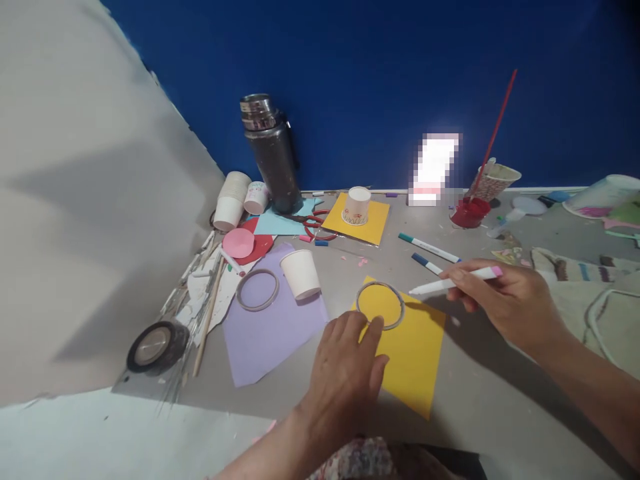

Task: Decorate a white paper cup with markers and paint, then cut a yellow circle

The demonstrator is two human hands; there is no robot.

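A white marker with a pink end (434,287) is held in my right hand (505,300), its tip pointing left above the yellow paper (410,360). On that sheet, near its top left corner, lies a thin grey ring (401,308). My left hand (345,360) rests over the sheet's left side, fingers stretched and fingertips at the ring's lower edge. Left of it, a purple sheet (265,353) carries a second grey ring (240,301) and a white paper cup (301,275) tipped over.
A dark thermos (274,160) stands against the blue wall, near red-handled scissors (320,230) and stacked paper cups (231,207). A decorated cup (358,205) sits on yellow paper. Red paint (470,213) holds a stick. Tape (155,347) and wires lie left, markers (430,247) right.
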